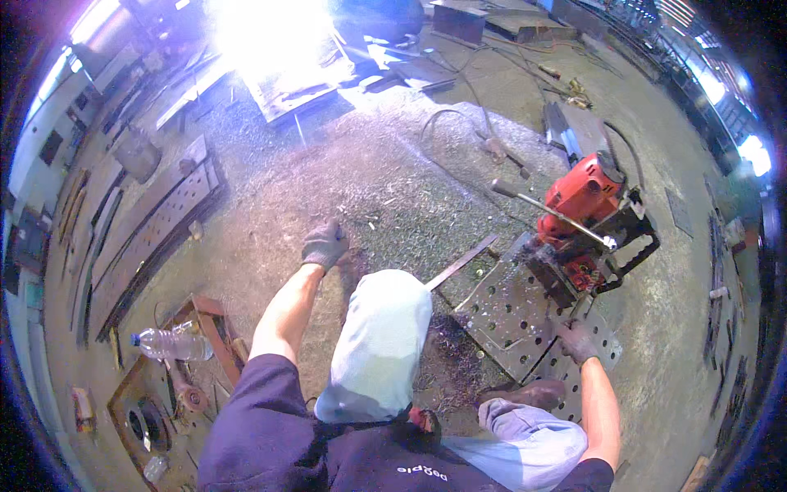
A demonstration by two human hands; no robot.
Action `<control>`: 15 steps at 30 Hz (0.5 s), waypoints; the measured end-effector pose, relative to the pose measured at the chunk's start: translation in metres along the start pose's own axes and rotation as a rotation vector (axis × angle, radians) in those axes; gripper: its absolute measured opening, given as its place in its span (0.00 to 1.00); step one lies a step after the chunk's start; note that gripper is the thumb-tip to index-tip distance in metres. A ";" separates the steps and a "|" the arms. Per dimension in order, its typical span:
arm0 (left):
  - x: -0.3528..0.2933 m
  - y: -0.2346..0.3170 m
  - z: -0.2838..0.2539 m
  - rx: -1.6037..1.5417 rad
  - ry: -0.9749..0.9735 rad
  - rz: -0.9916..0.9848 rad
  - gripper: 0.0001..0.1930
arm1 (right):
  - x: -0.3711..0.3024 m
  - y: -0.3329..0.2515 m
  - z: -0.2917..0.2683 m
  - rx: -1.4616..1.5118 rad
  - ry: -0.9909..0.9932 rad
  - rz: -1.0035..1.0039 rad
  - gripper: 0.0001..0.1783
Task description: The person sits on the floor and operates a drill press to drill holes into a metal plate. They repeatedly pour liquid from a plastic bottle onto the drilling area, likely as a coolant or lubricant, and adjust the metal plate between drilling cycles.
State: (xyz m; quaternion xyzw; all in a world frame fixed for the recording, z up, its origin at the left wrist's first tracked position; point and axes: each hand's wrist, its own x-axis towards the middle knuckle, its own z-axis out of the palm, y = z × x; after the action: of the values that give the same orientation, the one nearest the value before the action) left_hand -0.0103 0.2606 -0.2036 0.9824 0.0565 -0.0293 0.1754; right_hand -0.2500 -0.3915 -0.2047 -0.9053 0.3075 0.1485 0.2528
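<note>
My left hand [326, 244], in a grey glove, hovers above the floor beside my raised knee. Its fingers look curled in, with nothing visible in them. To the right, my gloved right hand [579, 341] is low over a perforated steel plate [500, 316], just below the base of a red magnetic drill [584, 197]. The fingers there are bent together near a thin part by the drill's base; what they grip, if anything, is too small to make out. The drill has a long feed handle [541, 205] and a black carrying handle [639, 258], and stands on the plate.
Metal chips [385, 205] cover the floor ahead. A flat steel strip [463, 262] juts from the plate. At left lie long drilled plates [156, 221], a plastic bottle [174, 344] and an angle grinder [187, 394]. Cables [471, 74] trail behind the drill. Intense welding glare [270, 41] fills the far left.
</note>
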 end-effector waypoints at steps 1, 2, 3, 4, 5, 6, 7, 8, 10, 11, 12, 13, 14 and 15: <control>-0.003 -0.016 -0.008 0.020 0.137 0.092 0.19 | -0.003 -0.024 0.013 -0.100 0.004 -0.064 0.27; -0.005 -0.011 -0.019 -0.008 0.180 0.127 0.19 | -0.008 -0.032 0.016 -0.242 0.150 -0.126 0.27; -0.009 0.007 -0.038 -0.074 0.165 0.124 0.18 | -0.015 -0.037 0.016 -0.389 0.295 -0.178 0.28; -0.015 0.027 -0.063 -0.124 0.118 0.083 0.18 | -0.025 -0.049 0.013 -0.343 0.288 -0.187 0.28; -0.018 0.042 -0.085 -0.156 0.089 0.102 0.18 | -0.036 -0.065 0.004 -0.297 0.275 -0.200 0.29; -0.021 0.063 -0.104 -0.190 0.055 0.161 0.17 | -0.041 -0.075 -0.006 -0.258 0.272 -0.206 0.29; -0.020 0.083 -0.120 -0.247 0.032 0.297 0.17 | -0.038 -0.075 -0.012 -0.088 0.292 -0.305 0.30; -0.018 0.104 -0.131 -0.317 -0.003 0.435 0.17 | -0.034 -0.069 -0.021 0.070 0.318 -0.397 0.30; -0.017 0.144 -0.152 -0.340 -0.040 0.712 0.15 | -0.038 -0.076 -0.031 -0.019 0.575 -0.762 0.31; -0.023 0.150 -0.170 -0.238 -0.049 0.810 0.14 | -0.087 -0.166 -0.047 -0.049 0.178 -0.481 0.34; -0.036 0.180 -0.180 -0.281 -0.111 0.807 0.15 | -0.125 -0.204 -0.074 -0.099 0.126 -0.364 0.43; -0.049 0.211 -0.189 -0.301 -0.180 0.809 0.16 | -0.117 -0.197 -0.070 0.021 0.207 -0.672 0.53; -0.053 0.229 -0.187 -0.369 -0.228 0.861 0.15 | -0.119 -0.211 -0.068 -0.092 0.220 -0.735 0.60; -0.053 0.242 -0.184 -0.430 -0.264 0.899 0.13 | -0.129 -0.230 -0.065 0.005 0.160 -0.759 0.64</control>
State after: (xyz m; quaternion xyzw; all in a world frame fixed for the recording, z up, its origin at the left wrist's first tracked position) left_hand -0.0266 0.0936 0.0551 0.8392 -0.3893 -0.0625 0.3746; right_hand -0.1961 -0.2082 -0.0123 -0.9628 -0.0306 -0.0273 0.2670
